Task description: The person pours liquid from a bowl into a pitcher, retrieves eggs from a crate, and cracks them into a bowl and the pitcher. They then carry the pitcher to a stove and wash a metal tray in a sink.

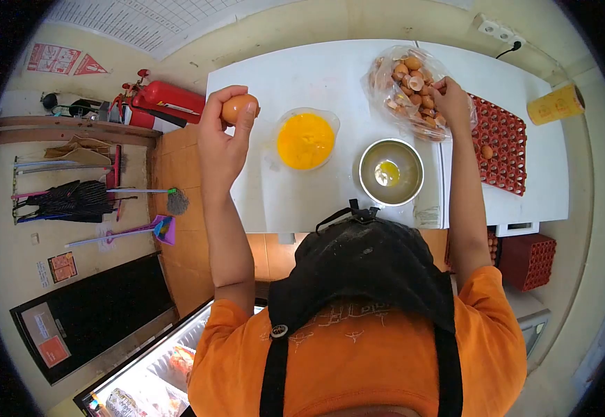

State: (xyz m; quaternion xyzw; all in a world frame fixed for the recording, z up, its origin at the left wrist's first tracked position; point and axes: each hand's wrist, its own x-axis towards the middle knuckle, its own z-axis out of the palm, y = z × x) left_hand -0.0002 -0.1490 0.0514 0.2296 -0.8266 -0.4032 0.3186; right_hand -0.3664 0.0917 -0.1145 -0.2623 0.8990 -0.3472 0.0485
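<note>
My left hand (223,142) is raised at the table's left side, its fingers and thumb wrapped round a brown egg (238,110). Just right of it stands a clear bowl (337,119) with bright yellow beaten-looking egg (306,141) inside. My right hand (453,104) is at the right edge of a clear plastic bag (379,78) full of cracked brown eggshells (414,83). Its fingers are curled over the shells; what they hold, if anything, is hidden. Below the bag, a steel bowl (416,184) has a little yellowish liquid at its bottom.
A red egg tray (504,139) with one brown egg (487,151) lies right of my right forearm. A yellow cylinder (556,104) stands at the far right of the white table (268,208). Red fire extinguishers (170,97) are at the left, and stacked trays (528,260) sit lower right.
</note>
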